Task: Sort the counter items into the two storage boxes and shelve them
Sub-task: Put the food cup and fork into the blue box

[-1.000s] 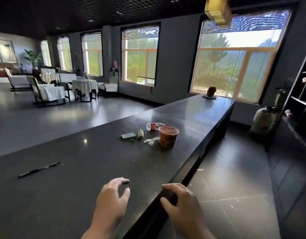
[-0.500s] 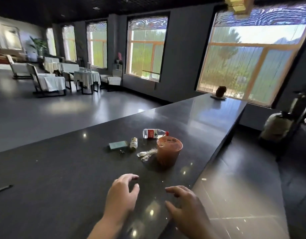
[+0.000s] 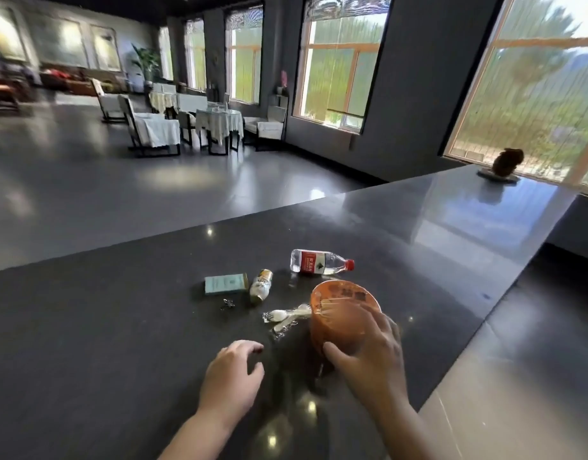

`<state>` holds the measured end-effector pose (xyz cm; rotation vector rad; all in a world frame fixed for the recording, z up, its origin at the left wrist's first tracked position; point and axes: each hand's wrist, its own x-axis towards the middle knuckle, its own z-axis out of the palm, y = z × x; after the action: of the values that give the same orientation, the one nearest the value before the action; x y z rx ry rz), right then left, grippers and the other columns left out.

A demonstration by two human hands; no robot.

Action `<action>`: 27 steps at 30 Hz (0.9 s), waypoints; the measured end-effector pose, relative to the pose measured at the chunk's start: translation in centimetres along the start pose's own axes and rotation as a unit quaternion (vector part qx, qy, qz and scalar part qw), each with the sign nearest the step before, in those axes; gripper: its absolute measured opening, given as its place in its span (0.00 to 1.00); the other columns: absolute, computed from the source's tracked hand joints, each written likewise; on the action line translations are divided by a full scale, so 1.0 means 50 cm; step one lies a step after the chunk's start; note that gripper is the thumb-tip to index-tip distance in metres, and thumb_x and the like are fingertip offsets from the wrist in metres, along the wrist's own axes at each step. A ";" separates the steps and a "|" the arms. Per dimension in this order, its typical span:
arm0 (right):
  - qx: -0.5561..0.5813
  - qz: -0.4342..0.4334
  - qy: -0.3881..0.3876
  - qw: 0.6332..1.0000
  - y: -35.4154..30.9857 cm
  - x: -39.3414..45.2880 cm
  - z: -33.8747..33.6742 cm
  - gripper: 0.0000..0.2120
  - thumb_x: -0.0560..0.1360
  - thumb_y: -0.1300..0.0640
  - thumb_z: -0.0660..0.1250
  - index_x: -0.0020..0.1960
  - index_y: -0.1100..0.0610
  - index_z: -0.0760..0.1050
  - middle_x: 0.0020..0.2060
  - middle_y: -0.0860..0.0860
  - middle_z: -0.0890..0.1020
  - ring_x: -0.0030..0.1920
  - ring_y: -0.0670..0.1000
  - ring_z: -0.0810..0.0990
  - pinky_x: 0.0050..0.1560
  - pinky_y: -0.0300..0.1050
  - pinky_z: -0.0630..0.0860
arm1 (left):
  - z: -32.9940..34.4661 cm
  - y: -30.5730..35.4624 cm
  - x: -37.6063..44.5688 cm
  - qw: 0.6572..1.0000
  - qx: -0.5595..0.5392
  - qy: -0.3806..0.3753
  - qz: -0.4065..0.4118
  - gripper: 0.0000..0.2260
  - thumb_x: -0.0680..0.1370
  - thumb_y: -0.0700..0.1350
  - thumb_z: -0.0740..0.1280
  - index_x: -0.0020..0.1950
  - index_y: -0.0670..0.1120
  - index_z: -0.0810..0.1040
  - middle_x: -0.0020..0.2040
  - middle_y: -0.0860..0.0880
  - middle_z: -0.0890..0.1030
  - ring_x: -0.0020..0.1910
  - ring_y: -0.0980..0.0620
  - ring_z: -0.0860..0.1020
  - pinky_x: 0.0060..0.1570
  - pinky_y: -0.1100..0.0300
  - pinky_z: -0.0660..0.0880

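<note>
Head view: at lower centre, right hand (image 3: 372, 356) wraps its fingers around the orange noodle cup (image 3: 342, 313) on the dark worktop (image 3: 120, 327); left hand (image 3: 231, 376) hovers beside, fingers loosely curled, empty.

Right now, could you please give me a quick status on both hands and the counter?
Right hand gripping orange cup. Left hand empty, above counter. Wrapped spoons beside cup.

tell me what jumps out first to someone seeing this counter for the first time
The orange cup near the counter's right edge draws the eye, with the right hand wrapping around its near side. Behind it a clear water bottle with a red cap lies on its side, and to the left sit a teal box and a small bottle. The left hand hovers empty over the dark top.
</note>
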<state>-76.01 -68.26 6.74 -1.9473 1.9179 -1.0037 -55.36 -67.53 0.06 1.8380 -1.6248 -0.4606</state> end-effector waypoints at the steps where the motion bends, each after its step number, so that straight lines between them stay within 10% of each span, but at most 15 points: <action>1: -0.021 -0.005 -0.032 0.999 0.010 0.036 0.004 0.40 0.64 0.41 0.74 0.72 0.45 0.63 0.72 0.47 0.64 0.73 0.50 0.56 0.72 0.53 0.60 | 0.017 0.010 0.020 1.000 0.008 0.001 -0.006 0.13 0.75 0.45 0.65 0.59 0.54 0.77 0.60 0.57 0.77 0.60 0.56 0.73 0.59 0.63 0.68; 11: -0.098 0.007 -0.334 0.938 0.085 0.261 0.054 0.67 0.45 0.27 0.74 0.74 0.33 0.40 0.77 0.51 0.36 0.75 0.55 0.31 0.71 0.69 0.45 | 0.168 0.061 0.206 0.976 0.162 -0.129 -0.060 0.27 0.81 0.45 0.56 0.78 0.51 0.49 0.79 0.50 0.47 0.77 0.50 0.46 0.74 0.53 0.50; 18: -0.108 -0.061 -0.324 0.938 0.098 0.291 0.076 0.64 0.42 0.26 0.70 0.73 0.34 0.44 0.76 0.44 0.45 0.75 0.52 0.43 0.70 0.62 0.55 | 0.199 0.039 0.191 0.974 0.221 0.030 -0.045 0.14 0.81 0.55 0.55 0.64 0.58 0.71 0.61 0.58 0.71 0.62 0.56 0.67 0.61 0.62 0.64; 27: -0.077 -0.193 -0.290 0.934 0.011 0.273 0.102 0.54 0.45 0.27 0.68 0.67 0.31 0.51 0.71 0.44 0.57 0.72 0.53 0.55 0.64 0.64 0.63 | 0.085 -0.017 0.097 0.955 0.208 0.135 -0.160 0.10 0.81 0.51 0.53 0.49 0.55 0.74 0.46 0.57 0.74 0.48 0.57 0.74 0.44 0.62 0.63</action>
<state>-74.60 -82.78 6.80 -2.4166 1.3469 -0.2804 -56.57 -73.20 -2.93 2.3743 -1.3087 0.0132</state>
